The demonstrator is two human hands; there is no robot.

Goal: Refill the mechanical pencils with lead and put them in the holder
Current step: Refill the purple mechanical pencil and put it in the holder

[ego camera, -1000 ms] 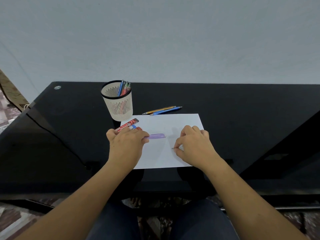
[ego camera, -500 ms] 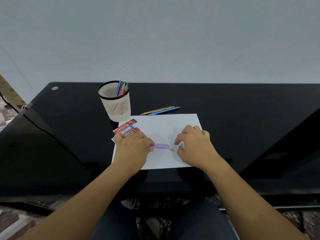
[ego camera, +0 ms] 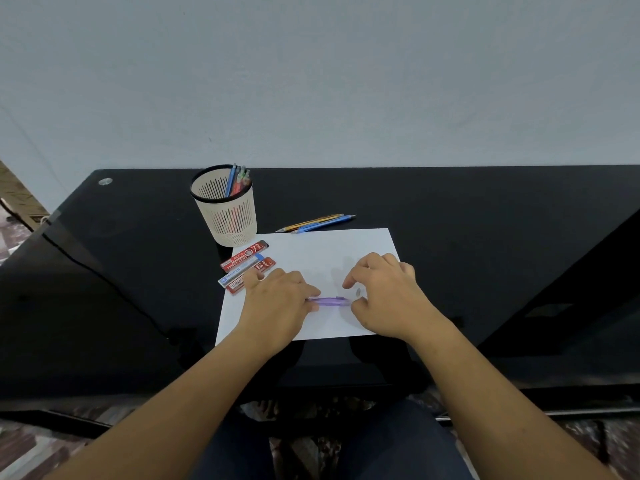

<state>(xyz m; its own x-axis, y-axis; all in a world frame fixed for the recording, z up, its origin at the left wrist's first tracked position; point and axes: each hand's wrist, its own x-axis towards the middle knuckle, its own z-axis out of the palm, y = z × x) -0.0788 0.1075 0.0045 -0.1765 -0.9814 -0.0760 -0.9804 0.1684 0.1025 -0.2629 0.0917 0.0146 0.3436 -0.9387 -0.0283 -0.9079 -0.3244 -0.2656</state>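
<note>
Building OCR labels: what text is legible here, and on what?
"PENCIL LEAD" and a large "7": top red lead case; its script brand name is blurred.
"2B", probably: lower red lead case; the rest is unreadable.
Blue lead case: print too small to read.
Nothing else carries readable text.

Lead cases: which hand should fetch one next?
Right, probably. The right hand is empty, while the left hand pinches the purple pencil, though the lead cases lie nearer the left.

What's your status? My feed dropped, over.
Left hand holds purple pencil on paper. Right hand holds nothing, grey cap beside it. Nothing in the way.
</note>
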